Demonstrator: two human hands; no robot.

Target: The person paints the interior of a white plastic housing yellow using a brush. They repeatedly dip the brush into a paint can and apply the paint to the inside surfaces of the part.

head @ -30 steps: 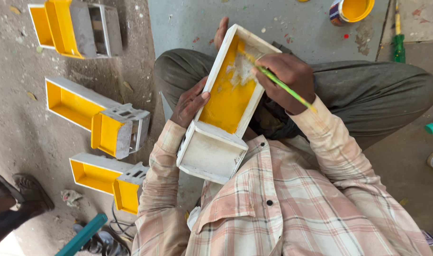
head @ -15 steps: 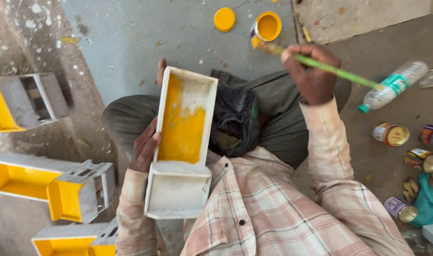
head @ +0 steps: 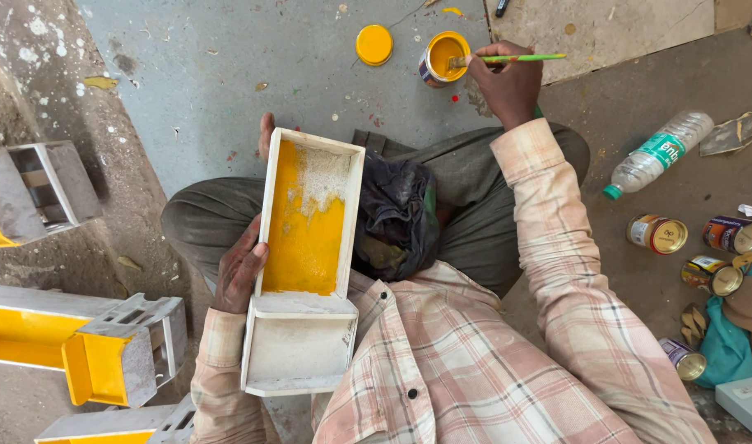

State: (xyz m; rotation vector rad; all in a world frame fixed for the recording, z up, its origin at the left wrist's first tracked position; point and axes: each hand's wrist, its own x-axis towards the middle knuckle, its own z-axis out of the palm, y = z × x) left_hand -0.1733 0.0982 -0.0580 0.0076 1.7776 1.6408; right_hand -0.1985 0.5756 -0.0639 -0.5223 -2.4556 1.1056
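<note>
A white, long box (head: 306,263) is resting on the person's lap, its larger compartment mostly coated yellow with a bare patch near the far end. The left hand (head: 238,271) is gripping its left wall, fingers curled over the rim. The right hand (head: 508,82), pinching a green-handled brush (head: 508,58), has moved further out since the earlier frame and is now dipping the bristles into the open paint tin (head: 443,57) on the paint-spattered grey floor (head: 211,74), beside its yellow lid (head: 374,44). Small cans (head: 657,233) are lying at the floor's right edge.
</note>
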